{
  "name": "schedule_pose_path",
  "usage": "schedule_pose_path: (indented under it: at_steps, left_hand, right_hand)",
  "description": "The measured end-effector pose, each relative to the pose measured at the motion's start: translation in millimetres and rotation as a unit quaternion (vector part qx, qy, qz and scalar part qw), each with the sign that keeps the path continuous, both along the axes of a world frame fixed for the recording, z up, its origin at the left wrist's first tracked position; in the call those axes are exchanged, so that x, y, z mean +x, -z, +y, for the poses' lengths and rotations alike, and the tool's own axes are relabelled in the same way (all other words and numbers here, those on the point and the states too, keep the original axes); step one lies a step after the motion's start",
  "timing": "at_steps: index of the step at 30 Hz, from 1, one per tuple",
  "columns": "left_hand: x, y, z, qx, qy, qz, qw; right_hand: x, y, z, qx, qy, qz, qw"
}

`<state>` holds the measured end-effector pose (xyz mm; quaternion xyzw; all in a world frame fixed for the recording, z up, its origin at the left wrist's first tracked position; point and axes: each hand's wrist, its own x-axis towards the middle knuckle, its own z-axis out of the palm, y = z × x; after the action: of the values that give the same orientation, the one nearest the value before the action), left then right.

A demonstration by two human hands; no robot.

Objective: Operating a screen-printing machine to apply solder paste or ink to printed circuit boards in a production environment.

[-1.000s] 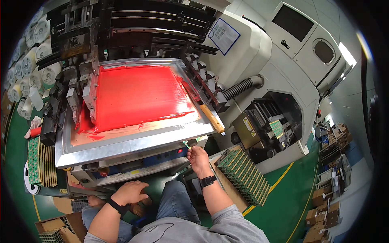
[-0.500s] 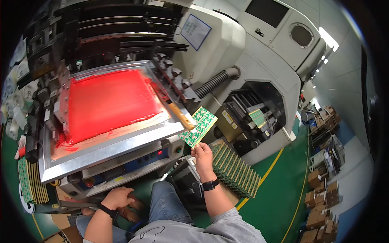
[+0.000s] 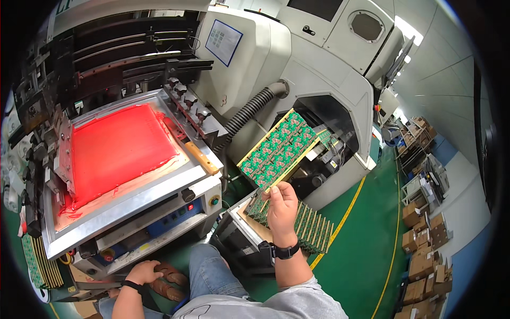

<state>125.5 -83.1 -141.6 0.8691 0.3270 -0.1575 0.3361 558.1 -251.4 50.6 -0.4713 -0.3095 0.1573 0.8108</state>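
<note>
My right hand pinches the lower corner of a green circuit board panel with yellowish edge strips. The panel is raised and tilted in front of the machine opening. Below it, and partly hidden by my right hand and wrist, are several more panels standing in a row on a cart. My left hand is low beside my leg, below the printing machine's front, with fingers loosely bent and nothing visible in them.
At left, a metal-framed screen carries red paste and a wooden-handled spatula. A ribbed hose runs beside the white machine. Another board lies inside its opening. More panels stand at lower left; cartons line the right.
My right hand has raised the panel and moved it right, away from the screen frame, its face now showing more fully. My left hand has shifted slightly down and left. The view has turned rightward.
</note>
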Motion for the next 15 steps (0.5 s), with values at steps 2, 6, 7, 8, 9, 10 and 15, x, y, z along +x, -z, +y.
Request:
schedule_pose_path:
  at_steps: [2,6,7,8,9,10,15]
  left_hand:
    - [0.8,-3.5,-0.7,0.000,0.001,0.000,1.000]
    - [1.2,-13.1,-4.9,0.006,-0.004,-0.008,1.000]
    - [2.3,-16.7,-6.1,0.002,-0.008,-0.009,1.000]
    - [3.1,-20.2,-7.0,-0.002,-0.012,-0.011,1.000]
    - [3.5,-23.2,-7.3,-0.005,-0.016,-0.013,1.000]
    - [3.3,-25.4,-7.1,-0.004,-0.014,-0.015,1.000]
    - [6.0,-35.5,-10.8,-0.001,-0.009,-0.030,1.000]
  right_hand:
    - [-1.7,-6.2,-2.5,0.012,-0.004,-0.004,1.000]
    - [-4.1,-12.6,-3.9,0.008,-0.004,-0.015,1.000]
    - [-2.6,-12.8,-3.6,0.011,-0.009,0.001,1.000]
    - [-0.2,-12.7,-2.6,0.015,-0.015,0.017,1.000]
    - [2.8,-12.9,-1.4,0.018,-0.021,0.033,0.999]
    - [7.1,-14.1,1.0,0.020,-0.019,0.030,0.999]
    - [59.8,-16.5,11.0,0.021,-0.018,0.141,0.990]
